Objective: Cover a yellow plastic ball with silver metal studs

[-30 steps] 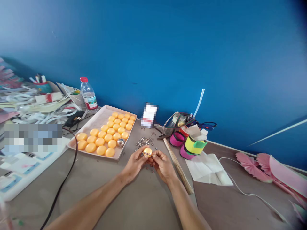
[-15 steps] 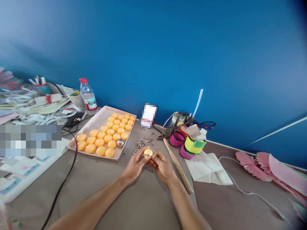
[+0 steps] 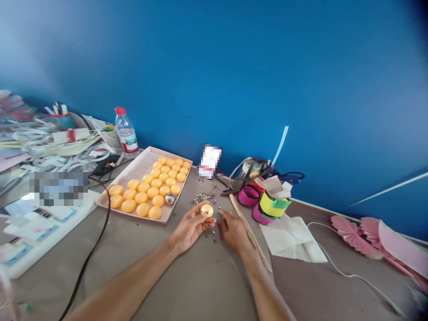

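A yellow-orange ball (image 3: 207,211) with shiny silver studs on its face rests in the fingers of my left hand (image 3: 191,225), just above the table. To the right, my right hand (image 3: 234,228) is low over the tabletop with its index finger stretched out and the other fingers curled. That fingertip is close to a small silver stud (image 3: 219,207); whether they touch is unclear. Beyond both hands lies a pile of silver studs (image 3: 202,198). A few loose studs (image 3: 214,241) lie on the table between my hands.
At left, a shallow box (image 3: 164,219) holds rows of orange balls and one silver-covered ball (image 3: 170,199). A bottle (image 3: 127,133) stands behind it. A wooden stick (image 3: 250,234), coloured cups (image 3: 271,206) and white paper (image 3: 294,240) lie right. A dark cable (image 3: 96,240) crosses the left side.
My right hand has come away from the ball and moved down to the right, towards the table. The left hand keeps the ball, now turned a little.
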Demonstrator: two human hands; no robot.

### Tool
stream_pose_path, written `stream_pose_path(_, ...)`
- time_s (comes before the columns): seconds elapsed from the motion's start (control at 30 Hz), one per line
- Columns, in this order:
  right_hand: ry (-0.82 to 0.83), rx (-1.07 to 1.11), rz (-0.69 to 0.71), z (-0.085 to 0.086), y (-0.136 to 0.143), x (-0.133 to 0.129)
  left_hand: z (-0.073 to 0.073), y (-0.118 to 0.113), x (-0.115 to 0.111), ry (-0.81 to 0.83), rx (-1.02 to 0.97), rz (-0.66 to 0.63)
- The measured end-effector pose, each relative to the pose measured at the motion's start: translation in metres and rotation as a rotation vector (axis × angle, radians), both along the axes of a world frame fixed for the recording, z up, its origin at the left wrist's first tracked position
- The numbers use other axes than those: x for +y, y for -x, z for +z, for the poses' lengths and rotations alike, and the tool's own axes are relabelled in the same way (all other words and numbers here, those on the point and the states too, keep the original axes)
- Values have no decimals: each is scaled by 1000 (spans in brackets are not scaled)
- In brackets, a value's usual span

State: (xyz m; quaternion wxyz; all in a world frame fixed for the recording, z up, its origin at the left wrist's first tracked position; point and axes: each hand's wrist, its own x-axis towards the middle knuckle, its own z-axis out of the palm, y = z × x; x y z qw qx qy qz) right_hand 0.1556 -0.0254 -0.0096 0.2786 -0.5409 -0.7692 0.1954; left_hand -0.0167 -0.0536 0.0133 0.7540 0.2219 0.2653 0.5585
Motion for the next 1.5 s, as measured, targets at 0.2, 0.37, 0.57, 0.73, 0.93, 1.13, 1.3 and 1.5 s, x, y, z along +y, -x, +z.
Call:
stream_pose_path(0.2, 22, 24, 56, 3, 1, 0, -2, -1, 1, 12, 32, 9)
stream_pose_path(0.37, 156, 14, 123, 16, -4, -1, -4, 0, 3, 37, 19, 53)
stream_pose_path(0.57, 102, -19, 115, 13, -3, -2, -4, 1, 3, 13, 11, 44)
stream_pose_path(0.73, 88, 229, 22, 7, -2, 3, -3, 2, 3, 13, 27, 34)
stream_pose_path(0.93, 339, 923, -42, 5, 9, 4, -5, 3, 3, 51, 48, 17)
stream_pose_path(1.13, 540, 1166, 6, 14, 16, -3, -6, 1, 2, 56, 10, 12)
stream_pose_path(1.3, 661, 1234, 38, 19, 20, -7, -4, 1, 2, 48, -7, -3)
stream_pose_path(1.5, 676, 1241, 48, 19, 25, -9, -3, 0, 1, 40, -9, -12)
